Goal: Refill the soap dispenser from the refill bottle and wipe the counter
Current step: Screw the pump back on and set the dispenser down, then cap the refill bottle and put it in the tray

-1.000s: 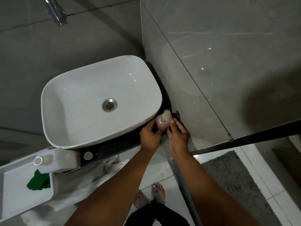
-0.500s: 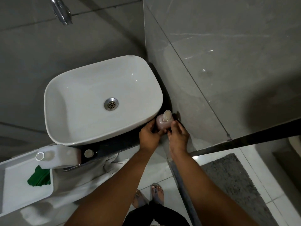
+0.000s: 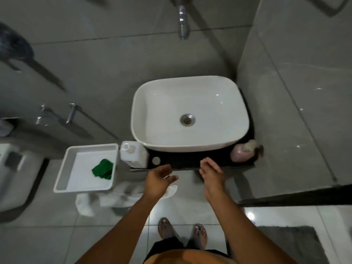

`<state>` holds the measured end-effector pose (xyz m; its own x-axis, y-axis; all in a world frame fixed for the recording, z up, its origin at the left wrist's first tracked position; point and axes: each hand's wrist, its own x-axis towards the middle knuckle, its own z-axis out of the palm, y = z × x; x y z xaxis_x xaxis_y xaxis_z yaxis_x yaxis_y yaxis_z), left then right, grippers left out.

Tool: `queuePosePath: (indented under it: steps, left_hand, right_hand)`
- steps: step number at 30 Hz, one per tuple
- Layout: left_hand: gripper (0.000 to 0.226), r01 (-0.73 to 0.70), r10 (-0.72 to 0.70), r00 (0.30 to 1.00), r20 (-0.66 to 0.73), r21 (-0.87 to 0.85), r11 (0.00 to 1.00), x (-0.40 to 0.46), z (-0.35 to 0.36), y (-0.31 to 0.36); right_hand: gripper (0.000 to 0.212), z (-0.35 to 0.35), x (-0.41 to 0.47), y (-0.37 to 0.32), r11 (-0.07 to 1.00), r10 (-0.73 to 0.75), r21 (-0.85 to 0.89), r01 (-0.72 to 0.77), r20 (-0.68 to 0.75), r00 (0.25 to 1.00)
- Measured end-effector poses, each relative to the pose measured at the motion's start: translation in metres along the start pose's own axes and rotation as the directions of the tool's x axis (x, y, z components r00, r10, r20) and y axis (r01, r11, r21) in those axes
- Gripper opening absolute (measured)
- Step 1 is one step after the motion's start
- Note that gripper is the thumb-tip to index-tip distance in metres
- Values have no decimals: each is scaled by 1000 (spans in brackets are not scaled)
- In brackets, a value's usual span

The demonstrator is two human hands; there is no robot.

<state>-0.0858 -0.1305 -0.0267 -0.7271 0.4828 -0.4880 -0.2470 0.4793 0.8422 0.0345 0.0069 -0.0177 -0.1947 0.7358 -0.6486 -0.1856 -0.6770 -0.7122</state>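
Note:
A pink soap dispenser (image 3: 242, 153) with a pale pump head stands on the black counter (image 3: 182, 159) at the right of the white basin (image 3: 190, 113). At the basin's left a white refill bottle (image 3: 133, 154) stands uncapped, with its round cap (image 3: 156, 160) lying beside it on the counter. My left hand (image 3: 159, 180) hovers open below the counter's front edge, holding nothing. My right hand (image 3: 210, 173) is open too, fingers straight over the counter edge, well left of the dispenser. A folded green cloth (image 3: 102, 169) lies in a white tray (image 3: 62, 172).
A chrome tap (image 3: 183, 21) juts from the wall above the basin. A white towel (image 3: 106, 199) hangs below the tray. Grey tiled walls close the right side. A grey bath mat (image 3: 289, 244) lies on the floor at right, and a toilet (image 3: 17, 168) is at left.
Both hands have let go of the pink dispenser and drawn back left toward the counter's front edge. The camera view has swung to the left, bringing in the tray and bottle.

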Motion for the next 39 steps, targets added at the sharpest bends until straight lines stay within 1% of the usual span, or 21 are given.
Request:
queuePosePath:
  steps: [1,2,3,4,6,7,8,9,10,11,12,13,16,19,22,26,28,30,32,35,39]
  left_hand:
    - [32,21,-21,1000,-3,27,999,-2,-22,-5]
    - [32,39,-39,999,0,57,998,-4,-44,-10]
    - [34,48,-48,999,1,104,993,-3,-67,-14]
    - [33,47,-48,999,-1,156,987,0,-87,-15]
    - [28,43,-39,999,-22,222,974,11,-123,-12]
    - [33,36,-31,999,-26,241,970,18,-137,-8]
    - [47,10,-6,1000,-16,263,965,26,-148,-3]
    - [67,-36,36,999,7,282,959,34,-156,3]
    - [86,-89,80,996,41,298,950,42,-162,9]
    - [99,-149,128,988,87,309,939,51,-166,14]
    - [106,-207,173,976,133,311,928,59,-169,17]
    - [108,-252,206,963,175,303,919,67,-170,18]
    - [101,-325,269,936,226,265,908,82,-173,23]
    - [87,-342,295,929,223,220,914,85,-173,27]
    - [80,-368,314,916,251,211,906,88,-171,30]
    - [56,-349,311,924,224,161,923,94,-172,22]
    - [64,-391,342,905,251,179,903,92,-170,25]
    - [79,-413,341,888,307,211,886,88,-167,34]
    - [86,-431,344,874,343,224,874,88,-164,39]
    - [86,-444,365,872,327,214,870,90,-162,37]
    - [80,-383,330,909,255,196,903,81,-160,31]
  right_hand:
    - [38,14,-1,9,993,-16,-115,22,51,999]
    - [37,26,-2,20,966,-32,-251,57,104,994]
    - [37,38,-2,30,919,-41,-383,98,153,987]
    - [37,49,-2,40,856,-50,-498,142,193,980]
    - [39,68,-2,59,707,-78,-669,229,248,966]
    - [41,76,-1,66,640,-86,-726,253,260,962]
    - [44,83,-1,72,591,-90,-763,262,260,961]
    - [48,89,0,77,556,-98,-787,266,256,962]
    - [52,94,1,81,526,-112,-805,273,253,961]
    - [56,99,2,83,498,-126,-821,280,251,960]
    - [59,103,2,86,471,-134,-835,284,250,959]
    - [61,107,2,88,446,-135,-849,284,250,959]
    - [61,117,0,93,375,-133,-883,284,252,959]
    - [49,123,-2,97,303,-156,-900,312,276,948]
    - [40,127,-1,100,245,-160,-908,340,308,938]
    - [30,125,-4,98,241,-199,-883,402,360,911]
    - [27,119,-7,96,246,-213,-865,437,392,895]
    - [25,114,-8,92,286,-204,-846,450,405,891]
    - [23,114,-8,87,312,-199,-825,472,428,881]
    - [30,120,-8,82,314,-189,-797,515,479,857]
    - [43,125,-10,77,291,-154,-771,566,546,823]
